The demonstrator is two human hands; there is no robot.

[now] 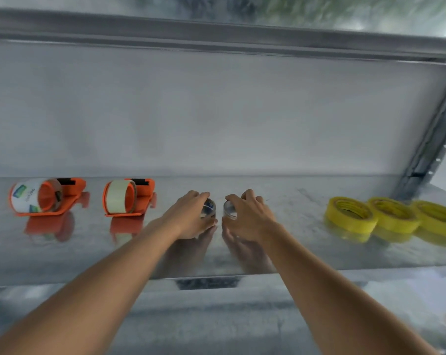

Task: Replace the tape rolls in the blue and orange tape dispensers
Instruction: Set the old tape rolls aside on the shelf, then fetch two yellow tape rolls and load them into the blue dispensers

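Observation:
On a metal shelf (pixel 306 252), my left hand (pixel 191 217) curls round a small clear tape roll (pixel 209 206). Right beside it, my right hand (pixel 247 216) grips a second small clear roll (pixel 229 208). The two rolls stand close together at the middle of the shelf, partly hidden by my fingers. To the left lie two orange tape dispensers: the far-left one (pixel 71 194) carries a white labelled roll (pixel 24 197), the nearer one (pixel 142 196) a pale cream roll (pixel 118 196). No blue dispenser is in view.
Several yellow tape rolls (pixel 351 213) lie overlapping at the right end of the shelf. A grey back panel (pixel 216 111) closes the rear, and a perforated metal upright (pixel 432 142) rises at the right. Another shelf edge (pixel 216 34) runs overhead.

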